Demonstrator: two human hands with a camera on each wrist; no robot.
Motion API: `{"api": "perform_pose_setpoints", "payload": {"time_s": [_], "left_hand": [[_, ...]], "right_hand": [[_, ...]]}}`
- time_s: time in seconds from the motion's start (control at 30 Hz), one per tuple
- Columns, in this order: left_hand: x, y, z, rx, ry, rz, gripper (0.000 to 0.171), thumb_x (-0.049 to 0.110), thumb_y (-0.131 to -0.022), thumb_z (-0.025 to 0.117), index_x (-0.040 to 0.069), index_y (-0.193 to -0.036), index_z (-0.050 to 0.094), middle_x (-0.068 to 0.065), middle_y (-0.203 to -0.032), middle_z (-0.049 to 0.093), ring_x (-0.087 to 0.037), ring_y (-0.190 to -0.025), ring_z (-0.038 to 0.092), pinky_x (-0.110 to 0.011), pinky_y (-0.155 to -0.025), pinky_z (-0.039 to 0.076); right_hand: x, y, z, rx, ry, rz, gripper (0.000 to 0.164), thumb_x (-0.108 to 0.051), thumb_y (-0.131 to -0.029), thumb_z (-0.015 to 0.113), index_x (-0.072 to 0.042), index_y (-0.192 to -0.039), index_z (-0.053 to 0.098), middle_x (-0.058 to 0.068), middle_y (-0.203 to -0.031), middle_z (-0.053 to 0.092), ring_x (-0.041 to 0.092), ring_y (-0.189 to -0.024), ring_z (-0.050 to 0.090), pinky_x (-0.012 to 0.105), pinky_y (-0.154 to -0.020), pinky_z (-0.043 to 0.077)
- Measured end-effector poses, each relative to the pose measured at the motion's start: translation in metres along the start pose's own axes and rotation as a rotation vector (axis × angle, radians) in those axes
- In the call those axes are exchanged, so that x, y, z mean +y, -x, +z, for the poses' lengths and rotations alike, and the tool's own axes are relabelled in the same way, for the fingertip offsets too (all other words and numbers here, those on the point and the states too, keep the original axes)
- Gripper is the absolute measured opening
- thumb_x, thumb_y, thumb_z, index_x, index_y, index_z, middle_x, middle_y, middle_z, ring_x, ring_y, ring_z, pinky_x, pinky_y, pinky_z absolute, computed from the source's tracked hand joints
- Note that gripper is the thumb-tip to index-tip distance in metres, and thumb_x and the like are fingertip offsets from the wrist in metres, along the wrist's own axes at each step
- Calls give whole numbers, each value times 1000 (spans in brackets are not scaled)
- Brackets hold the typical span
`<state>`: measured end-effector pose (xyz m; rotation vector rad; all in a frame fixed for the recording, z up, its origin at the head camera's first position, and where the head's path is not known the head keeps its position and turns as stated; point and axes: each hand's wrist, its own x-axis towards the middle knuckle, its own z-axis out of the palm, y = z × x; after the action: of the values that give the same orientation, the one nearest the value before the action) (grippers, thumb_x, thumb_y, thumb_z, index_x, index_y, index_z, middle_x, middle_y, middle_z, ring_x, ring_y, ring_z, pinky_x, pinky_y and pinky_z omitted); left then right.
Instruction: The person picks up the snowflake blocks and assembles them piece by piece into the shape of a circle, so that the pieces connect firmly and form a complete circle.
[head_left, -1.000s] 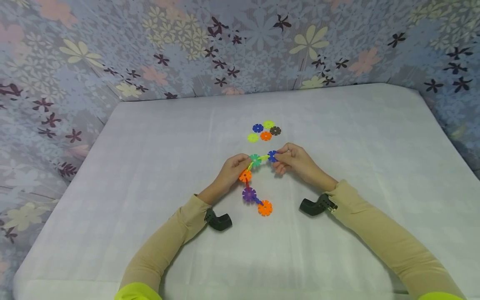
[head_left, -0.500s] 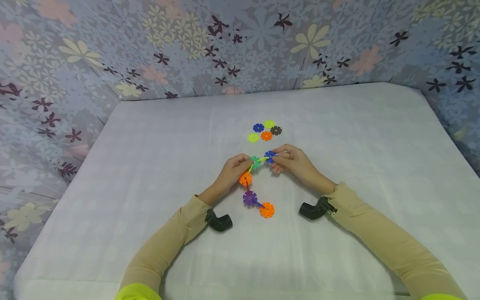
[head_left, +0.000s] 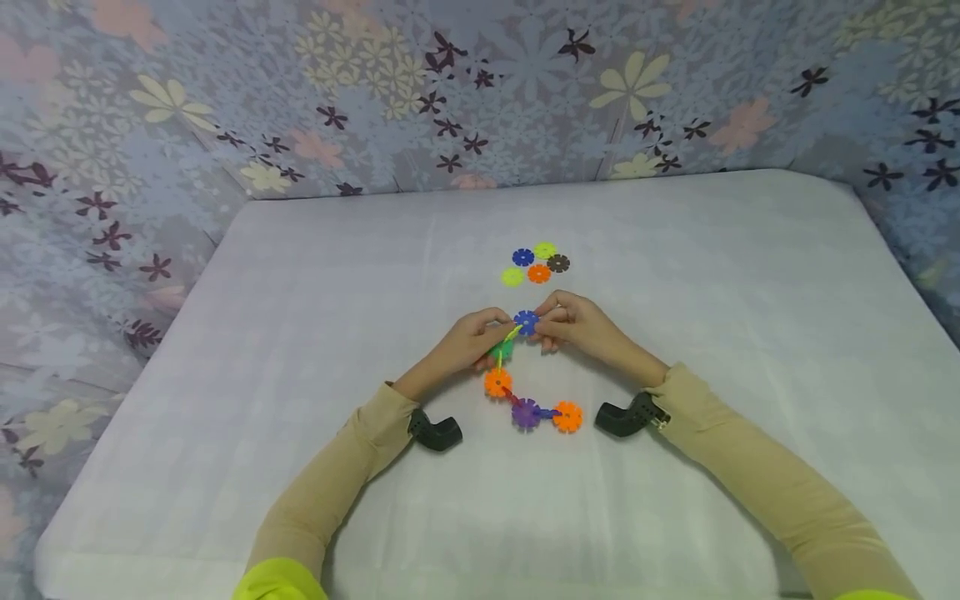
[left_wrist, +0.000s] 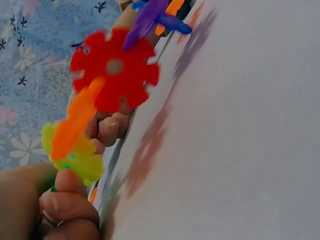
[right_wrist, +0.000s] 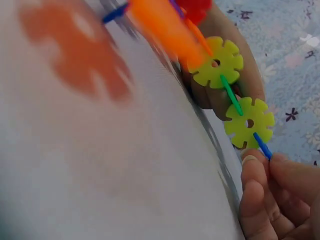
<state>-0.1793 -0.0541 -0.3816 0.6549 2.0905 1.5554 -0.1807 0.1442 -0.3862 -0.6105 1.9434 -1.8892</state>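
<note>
On the near side of the loose discs, the chain has curled, its orange end disc swinging rightward. The right hand pinches the blue disc, the left hand the green disc, probably firming their link.

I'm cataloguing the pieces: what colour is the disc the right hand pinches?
Blue. The disc pinched by the right hand shows best in the head view.

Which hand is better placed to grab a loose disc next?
Probably the right hand: it pinches the blue end disc, close to the loose orange disc, while the left hand, gripping the green disc, could steady the chain.
</note>
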Motion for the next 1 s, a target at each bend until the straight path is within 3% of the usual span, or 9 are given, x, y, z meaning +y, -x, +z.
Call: {"api": "perform_pose_setpoints", "payload": {"time_s": [0.2, 0.4, 0.6, 0.73, 0.9, 1.0], "left_hand": [[2, 2, 0, 44, -82, -15, 22, 19, -83, 40, 2, -94, 48, -15, -45, 45, -26, -32, 40, -25, -30, 31], [0, 2, -1, 141, -97, 27, 20, 16, -81, 45, 0, -88, 54, -11, -46, 43, -18, -32, 35, -23, -33, 30], [-16, -4, -7, 189, -40, 36, 23, 22, -78, 50, 2, -83, 58, -3, -65, 53, -14, -53, 42, -24, -51, 36], [-25, -7, -8, 190, -37, 32, 23, 24, -77, 50, 3, -83, 59, -3, -72, 54, -14, -63, 44, -25, -61, 36], [-29, -6, -9, 195, -52, 8, 21, 23, -77, 51, 4, -82, 59, -1, -72, 54, -13, -66, 45, -24, -63, 36], [-28, -6, -9, 190, -57, 13, 21, 22, -77, 50, 4, -83, 59, -1, -73, 55, -13, -67, 46, -24, -65, 36]], "right_hand": [[-2, -6, 3, -26, 44, -16, 17, 3, -78, 45, 12, -91, 39, 29, -75, 50, 35, -56, 48, 37, -51, 42], [9, -13, -1, -48, 87, -17, 17, -2, -76, 49, 8, -88, 43, 23, -70, 53, 31, -53, 49, 33, -48, 41], [17, -20, -18, -115, 116, 13, 21, -8, -73, 55, 2, -91, 51, 15, -81, 55, 28, -61, 51, 35, -55, 42], [27, -24, -30, -52, 184, -20, 24, -13, -72, 57, -1, -92, 53, 11, -84, 55, 26, -63, 52, 33, -54, 43], [31, -32, -27, -21, 415, -137, 36, -14, -75, 54, -6, -108, 45, 6, -103, 47, 17, -53, 51, 29, -48, 42], [27, -36, -21, -44, 688, -196, 41, -15, -79, 49, -8, -118, 37, 5, -116, 38, 14, -69, 51, 28, -61, 40]]}}
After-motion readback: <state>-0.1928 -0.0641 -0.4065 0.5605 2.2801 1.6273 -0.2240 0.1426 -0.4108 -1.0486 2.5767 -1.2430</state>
